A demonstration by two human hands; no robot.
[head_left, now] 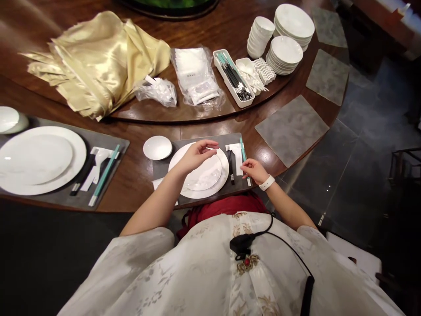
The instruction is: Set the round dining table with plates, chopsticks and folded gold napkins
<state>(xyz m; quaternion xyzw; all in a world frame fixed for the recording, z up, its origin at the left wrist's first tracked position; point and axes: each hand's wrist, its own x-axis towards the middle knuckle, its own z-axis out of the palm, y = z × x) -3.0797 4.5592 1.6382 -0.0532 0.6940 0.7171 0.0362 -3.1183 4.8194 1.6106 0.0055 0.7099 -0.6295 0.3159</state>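
My left hand (pixel 201 153) hovers over the white plates (pixel 204 175), its fingers stretched out and holding nothing. At the right side of this setting, my right hand (pixel 254 171) has its fingertips closed on a pair of turquoise chopsticks (pixel 243 150), which lie along the grey placemat (pixel 235 189). Left of them are a white paper packet (pixel 237 160) and black chopsticks (pixel 230 164), their upper ends on a white rest. A small white bowl (pixel 157 148) sits at the placemat's upper left corner. Part of the plates is hidden under my left forearm.
On the raised turntable are gold cloths (pixel 98 57), plastic-wrapped packets (pixel 195 74), a chopstick box (pixel 233 79), spoons (pixel 251 72), stacked bowls (pixel 259 37) and plates (pixel 294 24). Another laid setting with a large plate (pixel 80 151) is at left; grey placemats (pixel 292 129) continue rightward.
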